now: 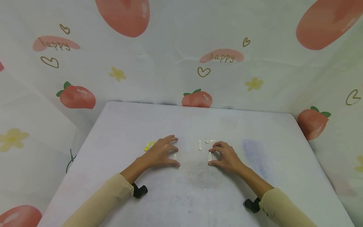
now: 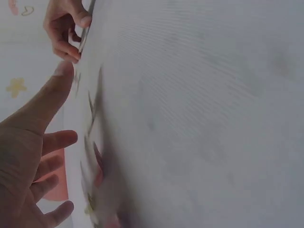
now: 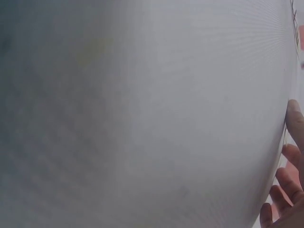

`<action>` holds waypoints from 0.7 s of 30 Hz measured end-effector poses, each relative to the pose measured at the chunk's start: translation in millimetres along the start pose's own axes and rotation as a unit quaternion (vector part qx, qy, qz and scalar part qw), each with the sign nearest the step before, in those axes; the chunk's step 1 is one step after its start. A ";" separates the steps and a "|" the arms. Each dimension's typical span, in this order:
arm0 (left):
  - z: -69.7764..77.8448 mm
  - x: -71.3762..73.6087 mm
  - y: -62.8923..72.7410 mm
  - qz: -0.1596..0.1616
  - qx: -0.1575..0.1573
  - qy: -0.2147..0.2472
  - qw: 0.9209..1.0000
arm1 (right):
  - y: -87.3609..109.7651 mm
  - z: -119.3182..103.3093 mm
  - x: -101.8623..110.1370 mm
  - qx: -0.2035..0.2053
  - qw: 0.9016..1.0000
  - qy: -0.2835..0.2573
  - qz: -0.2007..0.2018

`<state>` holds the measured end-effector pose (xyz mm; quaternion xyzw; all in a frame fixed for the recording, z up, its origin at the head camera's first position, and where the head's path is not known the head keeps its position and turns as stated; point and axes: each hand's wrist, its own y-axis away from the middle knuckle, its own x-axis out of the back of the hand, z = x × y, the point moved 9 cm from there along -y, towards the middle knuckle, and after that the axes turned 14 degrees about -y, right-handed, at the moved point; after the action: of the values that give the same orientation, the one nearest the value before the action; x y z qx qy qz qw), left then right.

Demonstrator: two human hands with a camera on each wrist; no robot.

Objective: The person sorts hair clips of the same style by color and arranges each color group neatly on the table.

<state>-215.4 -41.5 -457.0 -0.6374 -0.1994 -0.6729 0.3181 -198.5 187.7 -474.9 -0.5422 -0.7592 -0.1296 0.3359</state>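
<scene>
My right hand [image 1: 225,157] pinches a white snap hair clip [image 1: 210,157] end to end between thumb and forefinger, low over the table. Fingers spread, my left hand [image 1: 161,153] hovers around another white hair clip [image 1: 174,156], which shows in the gap between thumb and forefinger. Beyond the left hand lie two yellow hair clips [image 1: 147,146], one partly covered by it. In the left wrist view, a reddish clip [image 2: 98,164] also appears beside the left fingers. An upright white clip [image 1: 200,145] and a sideways white clip [image 1: 210,141] lie just past the right hand.
The white table [image 1: 187,201] has a bluish stain [image 1: 255,157] to the right. A printed cloth [image 1: 170,63] hangs behind and at the sides. Black wrist cameras [image 1: 140,191] stick out from both beige sleeves [image 1: 102,201], close over the tabletop.
</scene>
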 end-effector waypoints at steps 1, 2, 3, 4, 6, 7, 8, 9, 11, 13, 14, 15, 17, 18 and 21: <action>1.4 -0.4 -4.2 0.001 0.002 -0.005 1.000 | 0.2 0.1 0.4 0.000 1.000 0.001 0.001; 2.8 -1.1 -8.9 0.000 0.003 -0.007 1.000 | 0.4 0.3 0.7 0.001 1.000 0.001 0.001; 4.1 -2.8 -13.8 -0.003 0.004 -0.008 1.000 | 0.7 0.7 0.8 0.001 1.000 0.001 0.002; 5.9 -4.3 -19.3 -0.005 0.006 -0.010 1.000 | 0.8 1.0 0.9 0.001 1.000 0.000 0.002; 9.1 -8.7 -30.9 -0.016 0.010 -0.010 1.000 | 1.1 1.6 0.7 0.000 1.000 0.001 0.003; 10.8 -11.0 -36.7 -0.021 0.012 -0.008 1.000 | 1.2 1.9 0.5 0.000 1.000 0.002 0.003; 12.5 -13.2 -42.4 -0.026 0.014 -0.004 1.000 | 1.2 2.3 0.2 0.000 1.000 0.002 0.003; 14.2 -15.9 -47.8 -0.033 0.018 -0.001 0.999 | 1.3 2.5 0.0 0.000 1.000 0.003 0.004; 17.3 -21.4 -57.7 -0.051 0.026 0.002 0.998 | 1.3 2.6 -0.1 0.001 1.000 0.005 0.005; 19.9 -26.4 -66.2 -0.068 0.035 0.001 0.997 | 1.4 2.2 0.1 0.004 1.000 0.006 0.006; 21.2 -28.4 -70.0 -0.075 0.039 0.000 0.996 | 1.4 2.1 0.3 0.004 1.000 0.005 0.006; 22.2 -30.3 -73.4 -0.082 0.042 -0.003 0.996 | 1.5 1.5 0.6 0.005 1.000 0.004 0.007; 24.0 -32.9 -79.5 -0.090 0.047 -0.011 0.995 | 1.2 0.5 1.1 0.006 1.000 0.000 0.006; 24.8 -33.7 -82.1 -0.091 0.049 -0.016 0.995 | 1.0 0.0 1.0 0.006 1.000 -0.003 0.005; 26.1 -35.0 -87.9 -0.091 0.053 -0.021 0.994 | 0.7 -0.9 0.4 0.005 1.000 -0.006 -0.001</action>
<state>-256.8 45.2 -476.6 -0.6134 -0.2983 -0.6737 0.2845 -197.6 187.8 -474.1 -0.5408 -0.7624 -0.1228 0.3335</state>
